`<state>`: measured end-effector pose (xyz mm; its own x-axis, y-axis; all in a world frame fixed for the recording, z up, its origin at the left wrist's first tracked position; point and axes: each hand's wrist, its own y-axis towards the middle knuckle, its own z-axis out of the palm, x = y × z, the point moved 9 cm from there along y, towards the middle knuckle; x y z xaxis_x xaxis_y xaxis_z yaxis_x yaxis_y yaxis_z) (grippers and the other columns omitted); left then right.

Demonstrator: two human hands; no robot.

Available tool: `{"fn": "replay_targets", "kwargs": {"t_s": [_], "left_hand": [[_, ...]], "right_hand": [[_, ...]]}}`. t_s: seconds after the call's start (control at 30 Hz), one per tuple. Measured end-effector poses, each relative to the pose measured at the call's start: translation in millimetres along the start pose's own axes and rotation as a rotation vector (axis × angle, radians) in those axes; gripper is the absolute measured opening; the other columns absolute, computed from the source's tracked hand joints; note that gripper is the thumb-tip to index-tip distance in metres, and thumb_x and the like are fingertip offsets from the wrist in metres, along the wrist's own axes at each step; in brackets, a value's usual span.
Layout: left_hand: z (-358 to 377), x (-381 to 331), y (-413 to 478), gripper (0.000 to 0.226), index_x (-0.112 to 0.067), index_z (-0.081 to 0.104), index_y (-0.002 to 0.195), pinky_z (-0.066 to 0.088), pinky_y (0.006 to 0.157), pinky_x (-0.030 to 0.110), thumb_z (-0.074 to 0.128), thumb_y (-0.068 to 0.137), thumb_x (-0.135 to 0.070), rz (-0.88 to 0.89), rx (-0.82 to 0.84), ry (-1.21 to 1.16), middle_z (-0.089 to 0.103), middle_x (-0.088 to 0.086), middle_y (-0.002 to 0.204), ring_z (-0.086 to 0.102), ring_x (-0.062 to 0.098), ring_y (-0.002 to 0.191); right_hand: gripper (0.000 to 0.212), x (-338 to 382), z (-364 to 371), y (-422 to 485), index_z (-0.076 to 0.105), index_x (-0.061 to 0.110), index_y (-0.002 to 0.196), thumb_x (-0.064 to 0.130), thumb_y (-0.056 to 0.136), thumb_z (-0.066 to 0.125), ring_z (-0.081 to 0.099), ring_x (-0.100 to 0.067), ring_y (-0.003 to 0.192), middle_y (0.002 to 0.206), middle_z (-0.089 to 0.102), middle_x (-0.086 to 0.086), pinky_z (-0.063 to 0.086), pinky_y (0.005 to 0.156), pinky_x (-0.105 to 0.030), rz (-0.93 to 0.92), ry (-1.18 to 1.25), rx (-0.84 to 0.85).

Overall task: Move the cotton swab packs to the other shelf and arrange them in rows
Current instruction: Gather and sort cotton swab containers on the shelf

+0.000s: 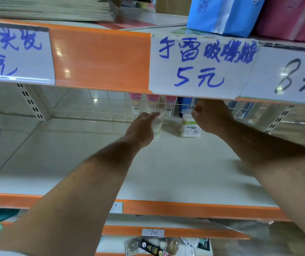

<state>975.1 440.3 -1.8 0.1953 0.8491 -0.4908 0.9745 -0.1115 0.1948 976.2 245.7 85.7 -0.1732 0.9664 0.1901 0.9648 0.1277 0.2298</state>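
The left hand (pixel 142 126) is reached deep into the back of the shelf (pixel 166 163), and its fingers are curled round a clear round swab tub (pixel 157 126), with the thumb laid along the tub's upper rim. The tub is stood upright on the shelf board, just in front of the wire grid (pixel 111 106) that closes the back. To its right, near but apart from it, a boxed swab pack (pixel 190 129) is also stood upright, its green label turned toward the camera. The right hand (pixel 210 117) is held over this pack with its fingers curled tight, and the pack's clear top edge seems to be pinched between thumb and fingers, though the lip of the shelf above and the shadow there leave the contact partly hidden. Each pack is therefore matched to the nearer hand: the tub lies straight ahead of the left palm, and the box lies below and to the left of the right knuckles. Both long axes are vertical, so a straight lift and a pull back toward the body is judged to be what the coming move calls for. Both forearms are stretched nearly full length and are angled inward toward the rear centre. Little headroom is left under the orange price strip (pixel 100 58), so a low withdrawal is advised. Pink-capped tubes (pixel 135 104) are hung behind the grid.
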Motion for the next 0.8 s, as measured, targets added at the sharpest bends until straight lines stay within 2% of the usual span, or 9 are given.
{"fn": "replay_targets", "kwargs": {"t_s": [0.13,0.23,0.47,0.57,0.67,0.8], "left_hand": [[2.7,-1.2,3.5,0.071,-0.023,0.044,0.147,0.044,0.106,0.039,0.065,0.084,0.000,0.006,0.027,0.011,0.053,0.006,0.138,0.051,0.029,0.126],[5.1,-1.2,5.6,0.072,-0.021,0.041,0.150,0.042,0.109,0.042,0.063,0.085,0.001,-0.006,0.041,0.032,0.052,0.008,0.140,0.049,0.031,0.128],[3.2,-4.8,9.2,0.077,-0.015,0.034,0.152,0.044,0.108,0.045,0.065,0.084,-0.001,0.000,0.078,0.123,0.052,0.011,0.142,0.049,0.034,0.129],[4.3,-6.7,9.0,0.077,-0.015,0.033,0.153,0.045,0.107,0.046,0.065,0.084,-0.001,0.009,0.094,0.145,0.052,0.011,0.142,0.050,0.035,0.129],[3.7,-8.8,9.0,0.076,-0.016,0.033,0.152,0.045,0.107,0.046,0.065,0.085,-0.001,0.023,0.098,0.163,0.052,0.010,0.143,0.050,0.035,0.130],[4.1,-8.5,8.5,0.077,-0.017,0.030,0.153,0.046,0.105,0.045,0.064,0.086,-0.002,0.022,0.095,0.177,0.050,0.010,0.144,0.050,0.035,0.129]], "right_hand": [[0.033,1.3,0.7,2.5,0.047,0.020,0.063,0.025,0.095,0.053,0.040,-0.004,0.059,0.065,0.049,0.004,0.028,0.054,-0.023,0.000,-0.015,0.004],[0.030,0.8,2.8,2.9,0.049,0.019,0.065,0.025,0.095,0.053,0.045,-0.008,0.061,0.067,0.052,0.003,0.030,0.054,-0.022,0.010,0.004,0.016],[0.025,-1.4,9.8,6.3,0.058,0.012,0.081,0.028,0.098,0.050,0.056,-0.017,0.076,0.077,0.057,-0.001,0.039,0.067,-0.027,0.023,-0.029,0.057],[0.026,-0.3,12.7,10.3,0.057,0.011,0.080,0.029,0.098,0.051,0.056,-0.017,0.076,0.076,0.056,-0.001,0.041,0.068,-0.027,0.018,-0.023,0.050],[0.028,2.0,15.0,12.7,0.057,0.011,0.081,0.030,0.099,0.049,0.056,-0.018,0.082,0.080,0.056,-0.001,0.048,0.077,-0.031,-0.007,-0.034,0.042],[0.023,7.8,12.6,10.9,0.054,0.016,0.082,0.031,0.099,0.049,0.053,-0.018,0.085,0.085,0.054,0.000,0.043,0.077,-0.028,-0.044,-0.019,0.017]]}}
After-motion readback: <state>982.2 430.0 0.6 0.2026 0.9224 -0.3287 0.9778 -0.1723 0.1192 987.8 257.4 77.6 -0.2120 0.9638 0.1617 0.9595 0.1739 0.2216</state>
